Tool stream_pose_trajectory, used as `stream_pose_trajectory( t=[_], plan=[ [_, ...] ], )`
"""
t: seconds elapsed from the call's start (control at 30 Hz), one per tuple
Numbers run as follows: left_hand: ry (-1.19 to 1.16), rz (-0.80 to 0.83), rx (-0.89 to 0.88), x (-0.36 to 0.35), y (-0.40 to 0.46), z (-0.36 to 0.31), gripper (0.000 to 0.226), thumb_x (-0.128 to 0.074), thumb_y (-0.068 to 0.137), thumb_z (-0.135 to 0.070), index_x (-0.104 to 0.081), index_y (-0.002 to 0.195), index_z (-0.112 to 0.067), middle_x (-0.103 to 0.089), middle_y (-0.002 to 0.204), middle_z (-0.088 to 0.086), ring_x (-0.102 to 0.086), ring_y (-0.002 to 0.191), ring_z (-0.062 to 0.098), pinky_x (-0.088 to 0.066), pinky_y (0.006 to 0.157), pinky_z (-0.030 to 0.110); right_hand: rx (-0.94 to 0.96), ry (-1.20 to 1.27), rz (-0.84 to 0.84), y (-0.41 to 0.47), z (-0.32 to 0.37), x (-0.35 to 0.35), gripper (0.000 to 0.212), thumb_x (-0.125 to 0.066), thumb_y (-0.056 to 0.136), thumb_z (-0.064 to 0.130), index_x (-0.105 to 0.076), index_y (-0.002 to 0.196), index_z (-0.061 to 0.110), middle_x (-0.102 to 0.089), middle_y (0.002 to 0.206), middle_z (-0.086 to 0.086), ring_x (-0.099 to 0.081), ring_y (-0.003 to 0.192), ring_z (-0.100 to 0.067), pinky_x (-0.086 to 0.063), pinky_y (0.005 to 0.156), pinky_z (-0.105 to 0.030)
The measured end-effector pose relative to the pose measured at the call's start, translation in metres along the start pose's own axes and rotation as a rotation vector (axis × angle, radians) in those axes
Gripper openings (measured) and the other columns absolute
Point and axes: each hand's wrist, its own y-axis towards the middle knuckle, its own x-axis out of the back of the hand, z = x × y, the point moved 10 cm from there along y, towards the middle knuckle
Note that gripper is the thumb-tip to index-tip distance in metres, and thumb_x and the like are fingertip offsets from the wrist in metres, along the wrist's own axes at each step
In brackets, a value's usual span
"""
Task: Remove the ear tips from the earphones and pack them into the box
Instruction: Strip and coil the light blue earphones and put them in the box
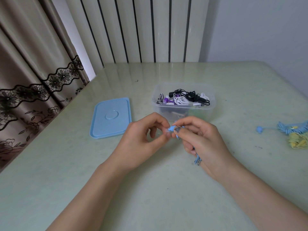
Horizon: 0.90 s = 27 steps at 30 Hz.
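Between both hands, low over the table point(150, 189), a small blue earbud point(170, 129) is mostly hidden by fingertips; whether its tip is on or off cannot be told. Left hand point(141, 139) pinches one end, right hand point(200, 140) pinches the other, with the blue cord and plug point(197, 160) trailing from beneath its palm. Right of them, blue earphones point(290, 128) and yellow earphones point(298, 141) are cut off by the frame edge. Farther back lie the blue lid point(110, 117) and the clear box point(183, 100), holding tangled black, white and purple earphones.
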Motion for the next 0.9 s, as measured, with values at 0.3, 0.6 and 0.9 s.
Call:
stream_pose_trajectory(
  t=[0.3,0.6,0.9],
  plan=[
    [0.017,0.007,-0.022,0.003,0.0,-0.003,0.007,-0.075,0.092,-0.016,-0.073,0.096,-0.022,-0.071,0.089,-0.01,-0.053,0.072,0.01,-0.038,0.066,0.016,-0.019,-0.012,0.019,0.001,-0.002,0.0,0.006,-0.063,0.09,0.003,-0.068,0.094,0.003,-0.062,0.069,-0.007,-0.028,0.048,-0.015,-0.02,0.045,-0.025],
    [-0.13,0.041,-0.028,0.002,0.001,-0.005,0.004,-0.075,0.091,-0.014,-0.076,0.094,-0.014,-0.071,0.085,-0.002,-0.057,0.075,0.018,-0.046,0.074,0.023,-0.128,0.074,0.057,0.0,-0.004,-0.002,0.006,-0.06,0.09,-0.001,-0.063,0.095,0.0,-0.061,0.064,-0.007,-0.029,0.044,-0.013,-0.019,0.046,-0.027],
    [-0.422,0.076,0.039,-0.003,0.002,0.005,0.006,-0.076,0.086,-0.012,-0.075,0.091,-0.008,-0.072,0.087,0.018,-0.061,0.078,0.029,-0.05,0.078,0.033,-0.18,0.138,0.15,-0.003,-0.003,-0.011,0.007,-0.065,0.08,0.01,-0.071,0.077,0.014,-0.06,0.068,-0.009,-0.033,0.043,-0.009,-0.021,0.041,-0.021]
  ],
)
